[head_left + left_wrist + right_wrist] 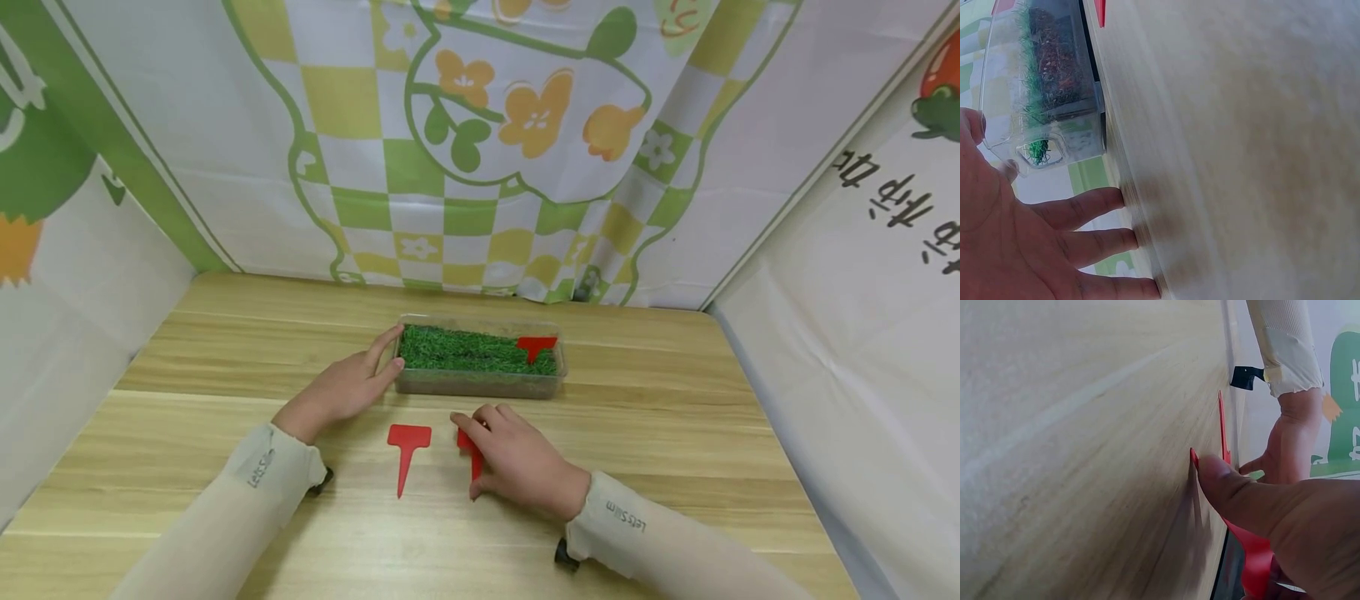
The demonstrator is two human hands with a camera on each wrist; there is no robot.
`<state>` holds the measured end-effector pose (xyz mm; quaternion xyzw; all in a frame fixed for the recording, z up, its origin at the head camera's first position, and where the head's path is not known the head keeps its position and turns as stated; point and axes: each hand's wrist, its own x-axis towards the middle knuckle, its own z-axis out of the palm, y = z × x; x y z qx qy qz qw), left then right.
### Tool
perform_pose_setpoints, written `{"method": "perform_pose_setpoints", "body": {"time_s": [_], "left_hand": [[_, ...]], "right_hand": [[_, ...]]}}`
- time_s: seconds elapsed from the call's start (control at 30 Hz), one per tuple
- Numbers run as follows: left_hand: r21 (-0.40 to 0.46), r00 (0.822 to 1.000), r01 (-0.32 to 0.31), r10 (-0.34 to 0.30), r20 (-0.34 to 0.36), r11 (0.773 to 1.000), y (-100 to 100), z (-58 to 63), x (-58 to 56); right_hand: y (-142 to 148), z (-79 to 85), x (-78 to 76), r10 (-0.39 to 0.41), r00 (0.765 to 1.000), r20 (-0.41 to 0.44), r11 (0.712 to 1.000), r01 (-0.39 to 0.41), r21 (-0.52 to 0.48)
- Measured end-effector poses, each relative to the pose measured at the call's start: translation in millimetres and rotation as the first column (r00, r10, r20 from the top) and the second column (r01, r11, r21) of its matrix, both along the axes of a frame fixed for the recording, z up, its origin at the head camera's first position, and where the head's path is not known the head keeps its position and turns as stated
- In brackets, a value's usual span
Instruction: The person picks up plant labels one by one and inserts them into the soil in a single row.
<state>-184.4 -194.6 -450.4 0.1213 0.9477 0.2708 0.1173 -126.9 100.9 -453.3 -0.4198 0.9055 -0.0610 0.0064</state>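
Note:
My left hand point(341, 387) reaches the left end of a clear plastic box point(480, 385). Its thumb and forefinger rest on the box's end rim, and in the left wrist view the other fingers point(1100, 242) are spread straight, tips at the table. Green artificial grass point(457, 348) fills the box, and a red T-shaped plant label point(536, 343) stands upright at its right end. In front of the box, my right hand point(525, 462) grips a second red plant label point(467, 440) low over the table, partly hidden by the fingers. Another red plant label point(408, 442) lies flat between my hands.
The wood-grain table point(660, 400) extends to both sides of the box. A checked, flower-printed cloth point(480, 208) hangs behind the table's far edge. White printed sheets form walls on the left point(97, 275) and right point(840, 333).

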Motion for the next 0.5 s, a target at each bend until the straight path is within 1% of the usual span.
{"method": "perform_pose_setpoints", "body": {"time_s": [0.17,0.33,0.5], "left_hand": [[0.001,1.0,-0.002,0.002,-0.004,1.0,-0.3,-0.8,0.0],[0.001,1.0,0.003,-0.003,-0.007,1.0,-0.2,-2.0,-0.5],[0.001,1.0,0.004,-0.004,-0.016,1.0,0.0,-3.1,-0.7]], "right_hand": [[-0.7,1.5,-0.1,-0.01,1.0,-0.024,1.0,0.01,0.015],[0.7,4.4,-0.9,-0.011,1.0,-0.009,1.0,0.011,-0.025],[4.5,8.2,-2.4,0.006,1.0,-0.017,0.998,-0.007,-0.06]]}}
